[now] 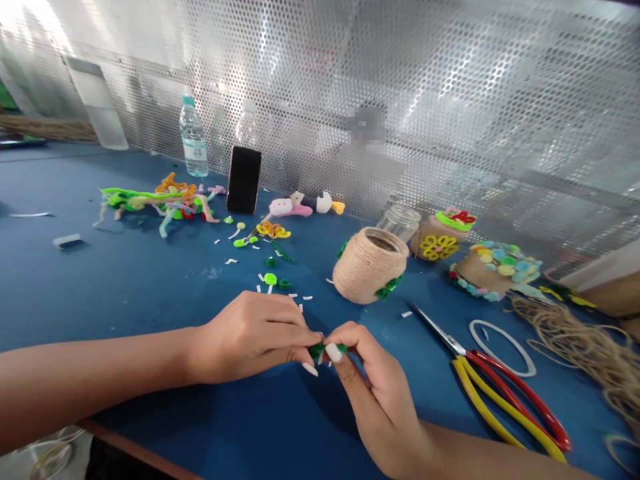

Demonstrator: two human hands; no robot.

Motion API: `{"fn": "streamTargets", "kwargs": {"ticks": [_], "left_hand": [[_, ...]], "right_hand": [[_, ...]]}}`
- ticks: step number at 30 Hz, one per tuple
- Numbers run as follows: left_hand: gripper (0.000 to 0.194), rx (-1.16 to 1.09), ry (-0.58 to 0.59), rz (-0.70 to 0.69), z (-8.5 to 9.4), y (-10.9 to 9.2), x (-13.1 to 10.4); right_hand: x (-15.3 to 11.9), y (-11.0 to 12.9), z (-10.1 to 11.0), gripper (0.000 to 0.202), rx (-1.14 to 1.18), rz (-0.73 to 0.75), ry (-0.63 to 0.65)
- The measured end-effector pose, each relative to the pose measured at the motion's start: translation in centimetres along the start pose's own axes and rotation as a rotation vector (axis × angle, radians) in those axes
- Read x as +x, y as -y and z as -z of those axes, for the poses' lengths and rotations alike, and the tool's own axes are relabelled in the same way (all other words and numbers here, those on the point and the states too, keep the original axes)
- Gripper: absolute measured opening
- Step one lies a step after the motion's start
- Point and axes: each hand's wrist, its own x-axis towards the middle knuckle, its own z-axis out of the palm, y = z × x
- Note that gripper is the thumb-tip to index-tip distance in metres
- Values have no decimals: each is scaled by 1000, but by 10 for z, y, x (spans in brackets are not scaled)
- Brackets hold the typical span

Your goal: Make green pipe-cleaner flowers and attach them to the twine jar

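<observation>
My left hand (257, 337) and my right hand (373, 380) meet low over the blue table, both pinching a small dark green pipe cleaner piece (316, 351). Fingertips cover most of it, and a bit of white shows beneath. Just beyond the right hand, a jar wrapped in twine (369, 270) stands with dark green fuzzy pieces on its sides. Scissors (455, 347) with one red and one yellow handle lie to the right of my right hand, blades partly apart.
Scattered white scraps (307, 298) and green coils (271, 279) lie ahead. Pipe cleaners (165, 197) are heaped at left near a bottle (193, 137) and an upright phone (243, 180). Decorated jars (440, 240), a white ring (527, 363) and loose twine (585, 347) occupy the right side.
</observation>
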Motion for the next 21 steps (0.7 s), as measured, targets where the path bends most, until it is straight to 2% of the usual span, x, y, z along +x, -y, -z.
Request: {"fn": "streamTargets", "kwargs": {"ticks": [9,15,21], "left_hand": [[12,114,-38,-28,-3,-5,-3],[10,104,-90,13,-4,-8,-2],[4,77,-108,36,-4,-8,-3]], "right_hand": [[-4,-1,0,16,-61,88,16],[-3,4,1,20,-139,175,-18],[-1,5,1,16,-177,172,-43]]}}
